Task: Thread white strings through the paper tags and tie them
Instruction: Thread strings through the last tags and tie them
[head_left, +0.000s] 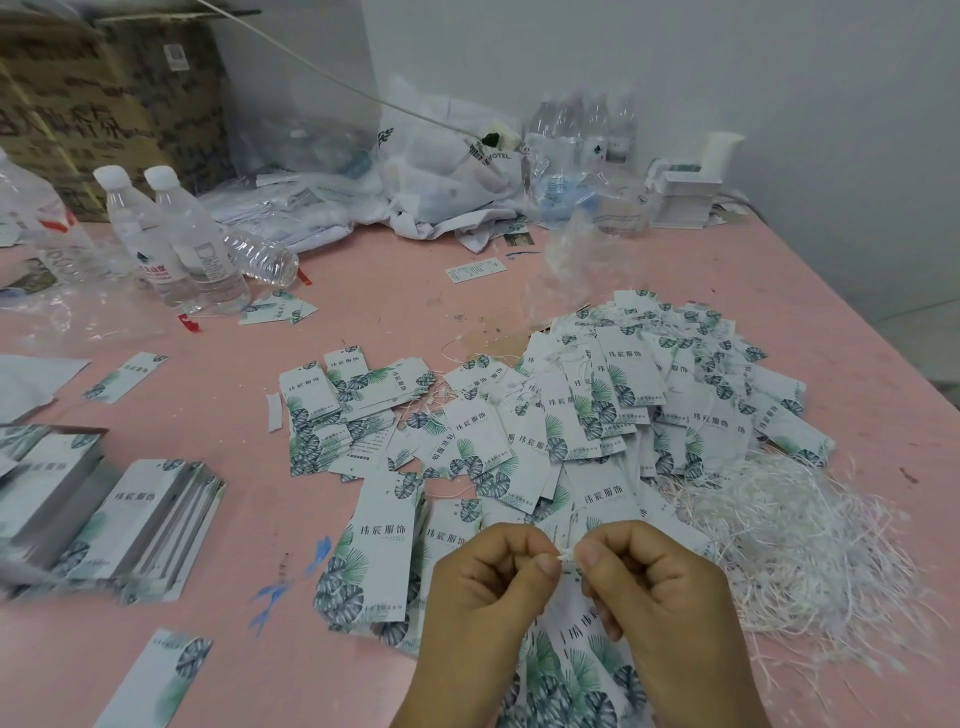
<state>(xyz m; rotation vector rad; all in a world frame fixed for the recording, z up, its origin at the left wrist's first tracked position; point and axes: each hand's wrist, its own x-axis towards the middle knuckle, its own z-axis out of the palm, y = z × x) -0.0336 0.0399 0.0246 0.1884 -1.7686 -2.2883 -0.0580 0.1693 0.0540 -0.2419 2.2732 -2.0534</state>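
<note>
A short piece of white string (566, 556) is pinched between the two hands, which sit close together with knuckles up. The left hand (488, 587) nips one end between thumb and forefinger, and the right hand (660, 587) nips the other end the same way, the remaining fingers of both curled in. Just below the hands hangs a paper tag (576, 670) printed with green leaves; it seems to hang from the string, though the fingers hide the hole. Right of the right hand lies a loose tangle of white strings (800, 551) on the pink bench (260, 670). Beyond the hands a broad heap of tags (623, 405) spreads over the bench, some with strings showing among them. Left of the left hand one tag (374, 545) lies flat, and further left stand neat stacks of tags (130, 525). Well beyond the hands to the left are clear water bottles (182, 244), with a cardboard box (109, 98) behind them and crumpled plastic bags (441, 176) by the wall.
</note>
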